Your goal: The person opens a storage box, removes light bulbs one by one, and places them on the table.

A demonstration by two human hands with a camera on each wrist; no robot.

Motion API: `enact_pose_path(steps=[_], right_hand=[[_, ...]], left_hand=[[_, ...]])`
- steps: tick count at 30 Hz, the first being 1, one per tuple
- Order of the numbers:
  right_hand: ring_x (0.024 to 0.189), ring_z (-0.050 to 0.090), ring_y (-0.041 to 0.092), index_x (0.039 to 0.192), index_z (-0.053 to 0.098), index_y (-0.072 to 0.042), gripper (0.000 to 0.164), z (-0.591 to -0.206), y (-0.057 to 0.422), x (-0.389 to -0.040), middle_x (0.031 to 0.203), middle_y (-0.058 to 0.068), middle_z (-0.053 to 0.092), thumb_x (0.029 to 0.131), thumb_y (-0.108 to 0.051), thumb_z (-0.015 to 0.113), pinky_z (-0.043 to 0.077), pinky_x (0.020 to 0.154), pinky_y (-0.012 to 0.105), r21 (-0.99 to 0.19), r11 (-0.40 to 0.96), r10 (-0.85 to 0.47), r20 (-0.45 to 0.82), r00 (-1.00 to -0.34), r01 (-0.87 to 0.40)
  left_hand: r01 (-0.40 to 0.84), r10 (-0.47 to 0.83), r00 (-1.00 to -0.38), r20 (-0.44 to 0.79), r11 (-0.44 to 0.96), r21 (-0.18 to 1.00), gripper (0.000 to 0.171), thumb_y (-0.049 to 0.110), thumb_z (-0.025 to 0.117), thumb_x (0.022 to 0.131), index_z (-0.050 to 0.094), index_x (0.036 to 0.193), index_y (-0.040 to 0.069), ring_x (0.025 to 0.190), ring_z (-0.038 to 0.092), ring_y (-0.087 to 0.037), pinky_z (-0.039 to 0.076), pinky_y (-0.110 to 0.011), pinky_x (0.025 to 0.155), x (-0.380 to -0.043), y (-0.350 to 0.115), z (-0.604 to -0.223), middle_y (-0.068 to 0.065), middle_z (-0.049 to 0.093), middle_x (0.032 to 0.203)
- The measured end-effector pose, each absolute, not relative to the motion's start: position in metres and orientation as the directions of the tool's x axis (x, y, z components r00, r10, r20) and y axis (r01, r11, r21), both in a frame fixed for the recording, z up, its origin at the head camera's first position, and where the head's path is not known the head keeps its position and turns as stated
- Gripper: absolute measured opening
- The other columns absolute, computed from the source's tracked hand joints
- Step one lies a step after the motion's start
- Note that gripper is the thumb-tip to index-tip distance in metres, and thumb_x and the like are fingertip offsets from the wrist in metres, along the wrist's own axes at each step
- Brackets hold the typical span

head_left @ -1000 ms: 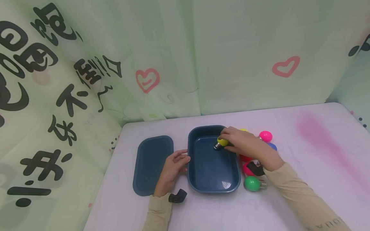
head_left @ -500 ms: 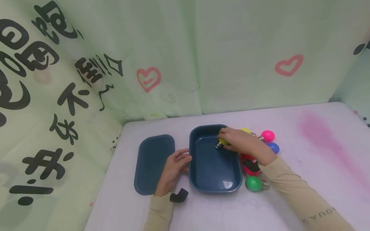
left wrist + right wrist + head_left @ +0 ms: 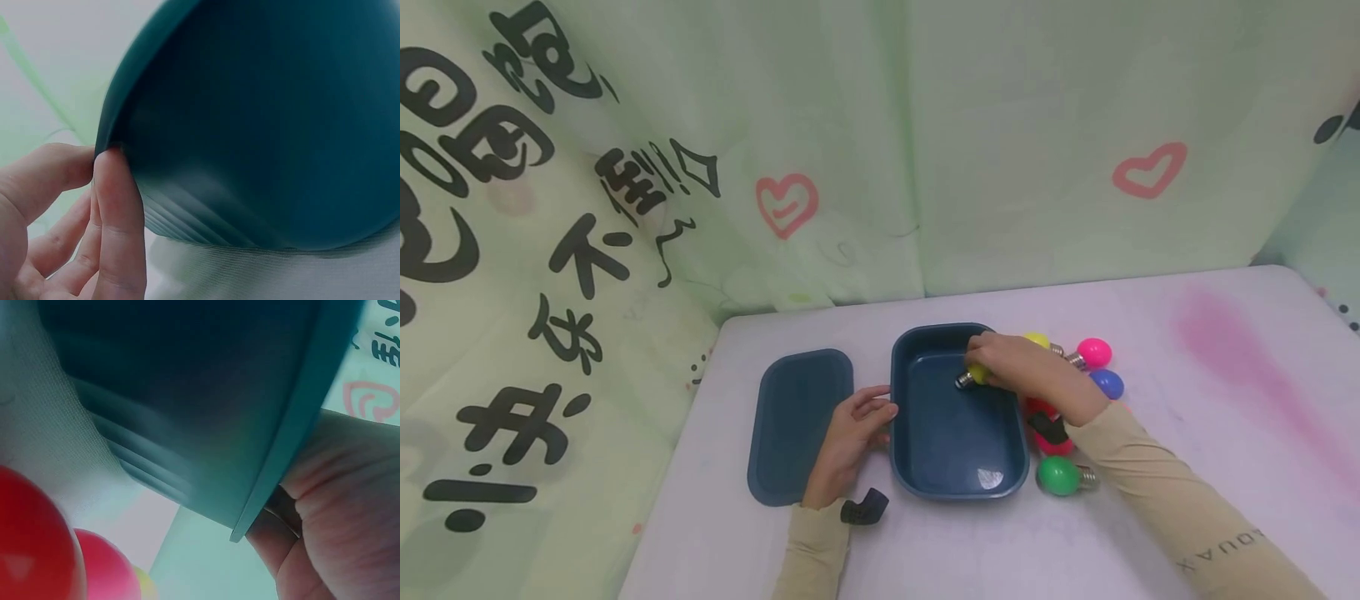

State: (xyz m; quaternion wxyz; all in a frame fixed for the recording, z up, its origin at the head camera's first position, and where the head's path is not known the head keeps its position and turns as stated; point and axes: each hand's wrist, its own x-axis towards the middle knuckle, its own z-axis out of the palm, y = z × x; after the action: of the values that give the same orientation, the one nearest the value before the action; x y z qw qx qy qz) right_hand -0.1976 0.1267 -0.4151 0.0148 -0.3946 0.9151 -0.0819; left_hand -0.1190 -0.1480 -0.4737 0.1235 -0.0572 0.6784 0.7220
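My right hand [image 3: 1011,362] holds a yellow light bulb [image 3: 977,372] inside the far right part of a dark blue plastic box [image 3: 958,454]. The bulb's metal screw base points left and down, toward the box floor. In the right wrist view, the box wall [image 3: 187,425] hides the bulb and most of the fingers. My left hand [image 3: 852,429] is at the box's left side. Its thumb and forefinger pinch the rim in the left wrist view, where the ribbed box wall [image 3: 250,156] fills much of the picture.
A flat dark blue lid [image 3: 797,417] lies left of the box. Right of it lie several bulbs, among them a green bulb [image 3: 1058,476], a blue bulb [image 3: 1107,383], a pink bulb [image 3: 1094,353] and a red bulb [image 3: 37,544]. A curtain [image 3: 1000,167] hangs behind the table.
My right hand has shifted slightly left, its fingers covering more of the yellow bulb. The left hand keeps its place at the box. The head view has moved a little.
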Motion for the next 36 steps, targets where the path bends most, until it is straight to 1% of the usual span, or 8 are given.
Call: enact_pose_path(steps=[3,8,13,16,22,29,36], right_hand=[[0.088,0.065,0.021,0.101,0.074,-0.007,0.027,-0.414,0.126,-0.197,0.094,0.007,0.067,0.077,-0.008,0.085,0.059,0.074,0.032,-0.171,0.678,-0.721,0.04,-0.692,-0.715],[0.094,0.066,0.023,0.105,0.074,-0.007,0.03,-0.41,0.126,-0.193,0.1,0.007,0.068,0.077,-0.009,0.085,0.059,0.077,0.033,-0.199,0.67,-0.722,0.05,-0.69,-0.715],[0.098,0.066,0.024,0.108,0.073,-0.005,0.034,-0.403,0.127,-0.186,0.104,0.009,0.068,0.077,-0.011,0.085,0.059,0.079,0.034,-0.23,0.651,-0.726,0.089,-0.681,-0.724],[0.099,0.066,0.025,0.109,0.072,-0.003,0.038,-0.398,0.129,-0.181,0.105,0.01,0.068,0.075,-0.01,0.086,0.059,0.079,0.034,-0.226,0.648,-0.722,0.121,-0.681,-0.727],[0.104,0.064,0.026,0.114,0.071,-0.005,0.042,-0.383,0.133,-0.168,0.111,0.01,0.066,0.075,-0.01,0.086,0.059,0.08,0.036,-0.227,0.682,-0.687,0.127,-0.716,-0.695],[0.105,0.062,0.029,0.114,0.071,-0.004,0.044,-0.364,0.141,-0.156,0.113,0.012,0.067,0.073,-0.008,0.087,0.059,0.079,0.037,-0.188,0.689,-0.684,0.151,-0.713,-0.7],[0.105,0.063,0.03,0.113,0.071,-0.004,0.044,-0.359,0.153,-0.148,0.112,0.013,0.067,0.072,-0.007,0.088,0.06,0.078,0.038,-0.186,0.702,-0.672,0.148,-0.726,-0.687]], left_hand=[[-0.253,0.1,-0.964,-0.247,-0.044,0.967,0.047,0.019,0.075,0.089,0.061,0.131,0.005,0.081,0.061,-0.013,0.052,-0.025,0.067,-0.119,-0.148,-0.473,-0.003,0.069,0.1],[-0.255,0.103,-0.963,-0.249,-0.047,0.966,0.046,0.019,0.075,0.089,0.06,0.131,0.005,0.083,0.062,-0.014,0.052,-0.025,0.067,-0.12,-0.148,-0.474,-0.004,0.069,0.101],[-0.26,0.101,-0.962,-0.253,-0.056,0.964,0.046,0.02,0.075,0.089,0.06,0.13,0.005,0.085,0.062,-0.014,0.052,-0.024,0.067,-0.12,-0.149,-0.475,-0.004,0.069,0.101],[-0.262,0.1,-0.962,-0.255,-0.061,0.963,0.047,0.02,0.075,0.089,0.06,0.131,0.005,0.086,0.062,-0.013,0.052,-0.024,0.066,-0.12,-0.15,-0.476,-0.003,0.068,0.101],[-0.263,0.092,-0.962,-0.258,-0.049,0.964,0.047,0.021,0.076,0.089,0.061,0.131,0.006,0.087,0.062,-0.014,0.053,-0.024,0.067,-0.12,-0.15,-0.477,-0.003,0.068,0.101],[-0.264,0.093,-0.961,-0.259,-0.049,0.963,0.047,0.02,0.075,0.089,0.06,0.131,0.005,0.087,0.062,-0.014,0.052,-0.024,0.067,-0.12,-0.149,-0.475,-0.004,0.068,0.102],[-0.269,0.091,-0.96,-0.265,-0.042,0.962,0.046,0.021,0.076,0.089,0.061,0.13,0.006,0.087,0.063,-0.014,0.052,-0.025,0.068,-0.12,-0.148,-0.475,-0.004,0.069,0.102]])
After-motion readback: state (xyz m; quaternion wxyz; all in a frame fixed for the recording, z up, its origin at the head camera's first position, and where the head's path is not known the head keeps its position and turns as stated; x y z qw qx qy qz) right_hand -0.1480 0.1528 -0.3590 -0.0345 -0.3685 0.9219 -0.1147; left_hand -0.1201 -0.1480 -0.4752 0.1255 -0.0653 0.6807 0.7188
